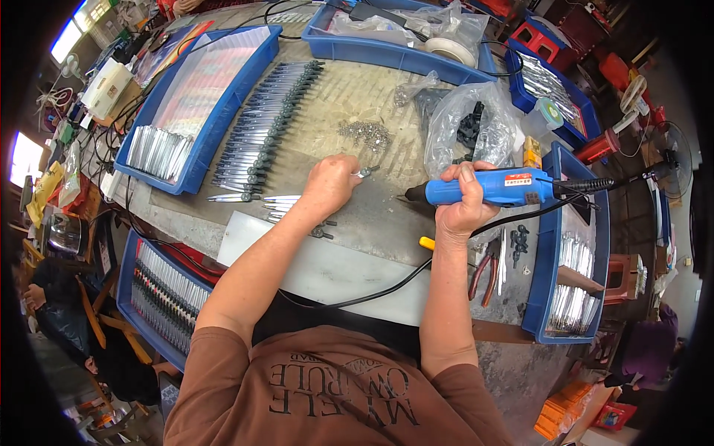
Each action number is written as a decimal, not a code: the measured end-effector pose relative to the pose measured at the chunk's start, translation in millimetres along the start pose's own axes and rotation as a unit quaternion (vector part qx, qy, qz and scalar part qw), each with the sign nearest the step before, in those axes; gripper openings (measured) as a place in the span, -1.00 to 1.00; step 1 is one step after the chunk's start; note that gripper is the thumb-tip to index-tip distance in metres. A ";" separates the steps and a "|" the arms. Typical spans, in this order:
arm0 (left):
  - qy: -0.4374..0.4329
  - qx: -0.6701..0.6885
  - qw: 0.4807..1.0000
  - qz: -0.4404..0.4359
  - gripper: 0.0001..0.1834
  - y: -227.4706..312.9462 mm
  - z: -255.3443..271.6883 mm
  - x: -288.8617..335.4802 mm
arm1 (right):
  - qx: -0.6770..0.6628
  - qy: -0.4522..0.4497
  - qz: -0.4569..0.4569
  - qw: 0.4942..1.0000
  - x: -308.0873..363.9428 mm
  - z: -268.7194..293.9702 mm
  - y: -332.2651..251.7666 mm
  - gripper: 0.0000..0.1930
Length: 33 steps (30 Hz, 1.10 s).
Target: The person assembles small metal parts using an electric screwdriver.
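Note:
My left hand point(332, 184) is closed, pinching a small silver part with a dark end point(366, 172) just above the worktable. In my right hand point(465, 201) is a blue corded electric screwdriver point(494, 187), its black tip pointing left and down toward the table, apart from the part. Beyond my hands lies a scattered pile of tiny metal screws point(364, 134). To the left of my left hand stretches a long row of thin silver pieces with dark-grey ends point(268, 134). A few loose silver pieces point(281, 204) lie beside my left forearm.
Blue trays point(182, 178) stand at left, back point(357, 50) and right point(550, 223). A clear plastic bag point(446, 123) with dark parts sits beyond the screwdriver. Red-handled pliers point(487, 279) lie near my right forearm. A black cable point(387, 288) crosses the near white board point(297, 267).

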<state>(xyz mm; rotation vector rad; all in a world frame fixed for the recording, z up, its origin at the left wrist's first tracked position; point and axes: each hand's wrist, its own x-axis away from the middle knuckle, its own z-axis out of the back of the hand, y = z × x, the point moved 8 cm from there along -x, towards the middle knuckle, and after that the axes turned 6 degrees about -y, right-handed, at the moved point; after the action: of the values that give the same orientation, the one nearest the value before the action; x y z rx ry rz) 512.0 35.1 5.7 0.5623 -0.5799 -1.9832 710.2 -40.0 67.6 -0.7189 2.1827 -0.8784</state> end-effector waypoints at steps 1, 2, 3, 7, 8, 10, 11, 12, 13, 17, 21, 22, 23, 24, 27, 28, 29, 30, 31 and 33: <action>-0.007 -0.011 1.000 0.011 -0.87 -0.4 -1.1 -1.3 | 0.000 0.001 0.000 1.000 0.0 0.4 0.0 -0.75; -0.014 -0.022 0.999 0.022 -0.87 -1.1 -1.6 -1.7 | 0.001 0.000 0.001 1.000 0.2 0.1 0.0 -0.75; -0.014 -0.022 0.999 0.023 -0.87 0.0 -0.9 -1.7 | 0.001 -0.001 0.003 1.000 0.4 -0.2 -0.2 -0.75; -0.016 -0.024 0.999 0.028 -0.87 0.4 -1.2 -1.3 | 0.008 0.000 0.001 1.000 1.2 -0.9 -1.7 -0.74; -0.014 -0.026 0.999 0.027 -0.88 0.7 -1.1 -1.6 | 0.008 -0.006 0.001 1.000 1.0 -1.5 -1.4 -0.74; -0.011 -0.026 0.999 0.029 -0.88 2.4 -0.3 -0.6 | 0.010 -0.013 0.003 1.000 1.1 -3.1 -0.3 -0.74; -0.007 -0.027 0.999 0.032 -0.88 2.7 -0.1 -0.2 | 0.009 -0.017 0.008 1.000 1.5 -4.6 0.7 -0.74; -0.006 -0.025 0.999 0.031 -0.88 2.9 -0.4 -0.3 | 0.008 -0.022 0.012 1.000 1.8 -7.0 1.1 -0.73; -0.009 -0.035 0.999 0.033 -0.88 2.6 -1.4 -0.6 | 0.010 -0.024 0.013 1.000 1.2 -10.6 1.4 -0.73; -0.013 -0.056 0.997 0.044 -0.89 3.5 -1.9 2.1 | 0.009 -0.042 -0.010 0.999 -1.6 -34.7 8.2 -0.72; -0.005 -0.047 0.998 0.036 -0.89 0.7 -3.8 2.6 | 0.019 -0.071 -0.021 0.997 -3.5 -58.8 19.7 -0.70; -0.003 -0.048 0.998 0.031 -0.89 2.3 -4.8 2.3 | 0.025 -0.089 -0.023 0.995 -3.9 -64.1 21.7 -0.70; -0.001 -0.051 0.998 0.029 -0.89 2.3 -3.9 2.8 | 0.028 -0.107 -0.027 0.994 -3.4 -70.6 25.0 -0.69; 0.001 -0.048 0.998 0.031 -0.89 2.1 -3.0 3.3 | 0.036 -0.113 -0.029 0.992 -3.0 -73.7 28.6 -0.69; 0.002 -0.046 0.998 0.035 -0.89 1.4 -3.6 4.3 | 0.041 -0.120 -0.042 0.991 -2.0 -79.7 35.6 -0.70; 0.020 -0.043 0.998 0.033 -0.88 1.1 -2.6 4.7 | 0.043 -0.122 -0.043 0.991 -2.5 -80.5 37.3 -0.70; 0.038 -0.040 0.998 0.029 -0.87 1.2 -0.7 5.1 | 0.051 -0.128 -0.042 0.990 -3.7 -81.5 38.1 -0.70; 0.038 -0.038 0.998 0.030 -0.87 0.7 -1.0 5.4 | 0.059 -0.134 -0.040 0.988 -4.2 -82.6 38.9 -0.70; 0.040 -0.037 0.998 0.026 -0.87 1.2 -0.8 5.8 | 0.061 -0.136 -0.041 0.988 -3.8 -83.3 39.6 -0.70; 0.043 -0.035 0.998 0.022 -0.87 0.8 -0.6 5.3 | 0.065 -0.124 -0.040 0.989 -4.0 -82.0 40.7 -0.71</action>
<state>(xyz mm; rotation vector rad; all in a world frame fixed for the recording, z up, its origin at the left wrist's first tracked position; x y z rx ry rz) 510.6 30.0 5.0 0.5834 -0.4644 -1.9200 642.1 19.0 83.8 -0.8107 1.8724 -0.9104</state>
